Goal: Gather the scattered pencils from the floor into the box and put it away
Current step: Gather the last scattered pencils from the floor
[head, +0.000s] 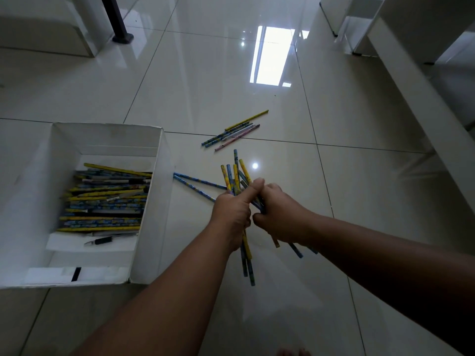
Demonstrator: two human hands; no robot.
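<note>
**A:** Hands?
**B:** Both gripping. My left hand [231, 214] was curled round a bundle of pencils [235, 176], thumb up along it. The tips fanned out above the fist and the tails stuck out below the wrist. My right hand [280, 214] was closed on the same bundle from the right, touching the left.
**A:** Box?
**B:** The white box [151, 201] sat open on the floor [282, 291] to my left. A stack of pencils [108, 201] lay crosswise inside, with a black-handled cutter [99, 241] at its near end.
**A:** Loose ones?
**B:** Two blue pencils [198, 181] lay on the tile between box and hands, in a V with its point near the box. A small cluster [234, 132] of yellow, blue and pink ones lay beyond my hands.
**A:** Surroundings?
**B:** A white shelf unit [411, 73] on the right, a black furniture leg [115, 19] top left.
</note>
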